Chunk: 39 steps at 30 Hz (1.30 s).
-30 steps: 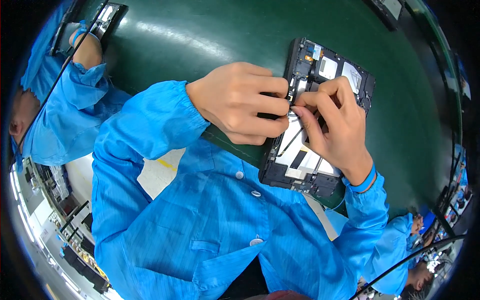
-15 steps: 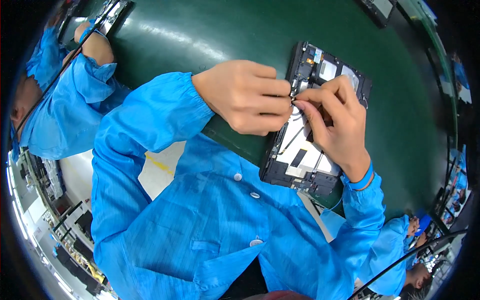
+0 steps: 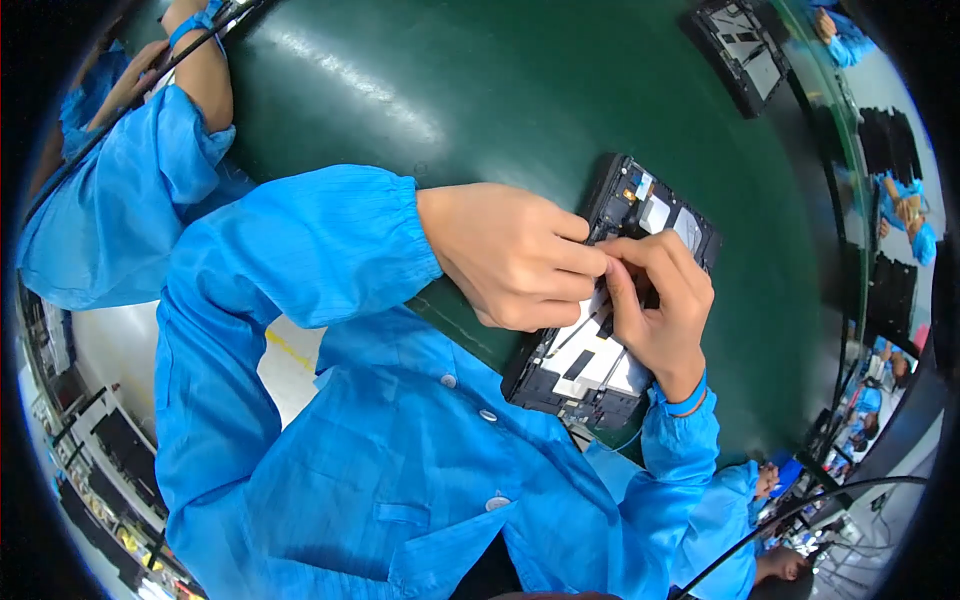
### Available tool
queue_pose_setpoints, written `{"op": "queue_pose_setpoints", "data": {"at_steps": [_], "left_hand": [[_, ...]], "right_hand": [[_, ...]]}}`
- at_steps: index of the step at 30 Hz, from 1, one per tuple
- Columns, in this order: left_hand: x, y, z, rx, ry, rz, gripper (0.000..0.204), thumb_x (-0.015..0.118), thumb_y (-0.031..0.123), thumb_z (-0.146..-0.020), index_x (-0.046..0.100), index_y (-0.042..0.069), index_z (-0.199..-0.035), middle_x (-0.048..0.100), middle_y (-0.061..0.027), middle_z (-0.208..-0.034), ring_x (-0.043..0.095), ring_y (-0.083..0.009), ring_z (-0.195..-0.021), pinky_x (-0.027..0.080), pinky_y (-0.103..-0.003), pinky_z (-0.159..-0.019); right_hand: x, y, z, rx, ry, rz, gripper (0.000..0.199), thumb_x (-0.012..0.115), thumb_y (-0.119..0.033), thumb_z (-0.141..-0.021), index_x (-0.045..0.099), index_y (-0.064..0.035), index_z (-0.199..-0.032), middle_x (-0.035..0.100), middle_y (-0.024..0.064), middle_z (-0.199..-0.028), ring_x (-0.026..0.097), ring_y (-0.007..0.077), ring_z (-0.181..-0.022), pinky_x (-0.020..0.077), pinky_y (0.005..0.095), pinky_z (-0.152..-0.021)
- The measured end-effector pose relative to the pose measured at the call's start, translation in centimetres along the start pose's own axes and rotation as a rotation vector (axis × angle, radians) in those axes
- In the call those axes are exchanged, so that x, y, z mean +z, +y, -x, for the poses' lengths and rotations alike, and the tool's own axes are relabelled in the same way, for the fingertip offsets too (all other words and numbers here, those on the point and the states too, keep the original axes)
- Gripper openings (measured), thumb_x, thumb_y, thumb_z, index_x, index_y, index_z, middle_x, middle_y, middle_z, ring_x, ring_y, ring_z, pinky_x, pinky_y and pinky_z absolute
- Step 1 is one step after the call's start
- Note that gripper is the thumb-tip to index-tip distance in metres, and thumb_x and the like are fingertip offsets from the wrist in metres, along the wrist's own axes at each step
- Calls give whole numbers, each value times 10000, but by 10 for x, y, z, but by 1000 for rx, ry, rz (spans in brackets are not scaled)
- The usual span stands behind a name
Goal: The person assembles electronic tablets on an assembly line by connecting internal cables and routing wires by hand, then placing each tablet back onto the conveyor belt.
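Note:
An opened, flat black electronic device (image 3: pixel 600 358) lies at an angle on the green table, its white panels, thin black cables and small parts exposed. My left hand (image 3: pixel 520 258) is closed over its left edge, fingers curled and the fingertips pinched together. My right hand (image 3: pixel 665 300) reaches over the device's right side, thumb and index finger pinched against the left fingertips. What the two hands pinch is too small and covered to make out. Around my right wrist is a blue band (image 3: pixel 688 396) with a thin blue cord.
The green table (image 3: pixel 500 110) extends ahead and to the right. A second opened device (image 3: pixel 742 55) lies at the far right. On the left, a co-worker's blue sleeve (image 3: pixel 150 200) and bare forearm come close to my left arm. A black cable (image 3: pixel 800 515) crosses the lower right.
The view has shifted, so the device and my hands appear lower and the second device shows more fully. Both hands stay pinched at about the same spot on the device.

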<state>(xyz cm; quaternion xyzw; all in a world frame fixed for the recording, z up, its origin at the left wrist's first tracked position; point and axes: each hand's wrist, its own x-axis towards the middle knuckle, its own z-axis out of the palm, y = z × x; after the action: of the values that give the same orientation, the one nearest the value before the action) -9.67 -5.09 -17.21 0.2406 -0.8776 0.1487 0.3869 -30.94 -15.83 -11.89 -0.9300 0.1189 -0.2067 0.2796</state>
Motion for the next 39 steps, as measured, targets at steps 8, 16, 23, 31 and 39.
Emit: {"op": "queue_pose_setpoints", "data": {"at_steps": [8,16,23,31,39], "left_hand": [[5,-2,-1,-64,73,55,188,644,221,-586,598,106,-728,540,-8,-755,598,-192,-779,455,-316,-613],[5,-10,0,-129,60,25,137,690,198,-715,589,107,-734,561,1,-791,577,-177,-764,444,-323,-611],[-2,-13,1,-130,20,25,133,693,195,-716,606,104,-760,565,-4,-802,570,-180,-757,433,-323,-611],[-2,-19,4,-226,-32,-7,204,728,230,-751,705,80,-888,584,-5,-831,617,-222,-852,563,-390,-789],[-8,-23,-1,-280,-88,-70,190,730,210,-767,726,80,-906,622,-8,-829,625,-228,-855,580,-399,-847]], "right_hand": [[0,1,3,7,38,-21,183,862,59,-822,814,-19,-981,707,97,-833,647,185,-640,486,300,-557],[-3,4,5,46,116,-90,201,854,93,-824,797,5,-995,754,95,-868,632,169,-673,451,282,-572],[-1,9,2,26,171,-132,196,844,103,-831,787,11,-994,783,108,-875,628,158,-681,413,269,-563],[-2,9,-6,42,160,-75,196,820,101,-869,789,12,-1040,777,116,-929,658,162,-707,477,267,-594],[0,10,-12,148,171,-69,210,848,91,-874,788,13,-1059,769,106,-949,611,98,-684,439,231,-565]]}}
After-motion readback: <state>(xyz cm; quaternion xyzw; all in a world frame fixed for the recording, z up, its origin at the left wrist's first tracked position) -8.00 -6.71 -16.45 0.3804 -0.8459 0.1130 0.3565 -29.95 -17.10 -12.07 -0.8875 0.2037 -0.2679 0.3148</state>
